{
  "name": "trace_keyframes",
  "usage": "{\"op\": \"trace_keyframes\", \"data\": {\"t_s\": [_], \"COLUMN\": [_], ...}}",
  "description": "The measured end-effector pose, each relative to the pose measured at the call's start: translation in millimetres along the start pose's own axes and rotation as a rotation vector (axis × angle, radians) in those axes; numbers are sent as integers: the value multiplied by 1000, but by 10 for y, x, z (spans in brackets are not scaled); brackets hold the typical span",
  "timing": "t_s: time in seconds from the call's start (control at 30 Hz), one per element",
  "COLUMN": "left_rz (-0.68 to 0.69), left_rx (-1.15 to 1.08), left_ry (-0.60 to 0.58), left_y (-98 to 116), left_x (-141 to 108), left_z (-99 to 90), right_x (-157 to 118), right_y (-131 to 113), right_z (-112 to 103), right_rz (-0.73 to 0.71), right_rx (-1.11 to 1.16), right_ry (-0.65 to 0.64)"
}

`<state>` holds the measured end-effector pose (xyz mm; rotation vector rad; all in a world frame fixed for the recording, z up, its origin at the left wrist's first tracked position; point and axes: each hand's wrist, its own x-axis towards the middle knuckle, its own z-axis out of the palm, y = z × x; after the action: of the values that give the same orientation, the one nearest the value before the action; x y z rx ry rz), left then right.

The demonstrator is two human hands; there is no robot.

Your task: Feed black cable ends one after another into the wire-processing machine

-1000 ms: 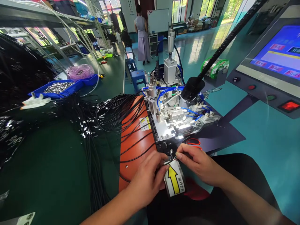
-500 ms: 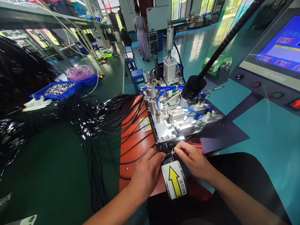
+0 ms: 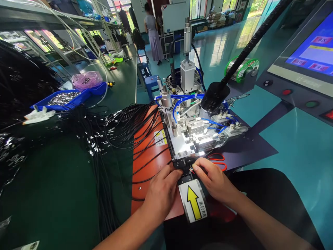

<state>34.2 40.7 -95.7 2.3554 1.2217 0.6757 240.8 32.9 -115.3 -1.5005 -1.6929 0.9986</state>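
My left hand (image 3: 162,185) is closed over the near edge of the orange-red plate (image 3: 145,163), its thumb and fingertips pinched on a black cable (image 3: 137,199) that runs in from the left. Opposite it, my right hand (image 3: 213,177) pinches the cable's thin wire ends (image 3: 191,169), where a bit of red and white shows. Both sets of fingertips meet at a dark slot at the front of the metal machine (image 3: 192,135). Right below them sits a white label (image 3: 193,201) with a yellow arrow.
Red-handled scissors (image 3: 220,165) lie beside my right hand. A black flexible lamp (image 3: 215,97) hangs over the machine. Bundles of black cables (image 3: 101,180) cover the dark green table. Further off are a blue tray (image 3: 62,99) of metal parts, a solder spool (image 3: 243,69), a control screen (image 3: 314,48) and a person (image 3: 153,34).
Both hands stay at the slot, fingertips shifted only slightly. Less of the cable end shows between them. The view has moved a little, and the person in the background has stepped left.
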Motion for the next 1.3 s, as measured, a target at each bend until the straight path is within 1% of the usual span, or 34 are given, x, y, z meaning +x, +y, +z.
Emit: {"op": "trace_keyframes", "data": {"t_s": [0.3, 0.73, 0.97, 1.03, 1.17, 1.2, 1.3], "left_rz": [-3, -24, 13, 15, 34, 37, 29], "left_rx": [86, 171, 184, 189, 186, 182, 178], "left_ry": [4, -29, -40, -43, -48, -56, -81], "left_y": [14, -13, -31, -27, -19, -19, -25], "left_x": [0, -24, -42, -41, -39, -40, -45], "left_z": [20, 69, 79, 78, 79, 79, 78], "right_x": [12, -6, 1, -5, -72, -94, -139], "right_y": [-18, -21, -5, 11, 34, 33, 11], "right_z": [7, 43, 69, 58, 7, -7, -30], "right_rz": [-7, 9, -2, 14, 112, 132, 167], "right_rx": [-15, -34, -71, -56, -6, 6, 49], "right_ry": [9, 42, 75, 66, 91, 83, 1]}}
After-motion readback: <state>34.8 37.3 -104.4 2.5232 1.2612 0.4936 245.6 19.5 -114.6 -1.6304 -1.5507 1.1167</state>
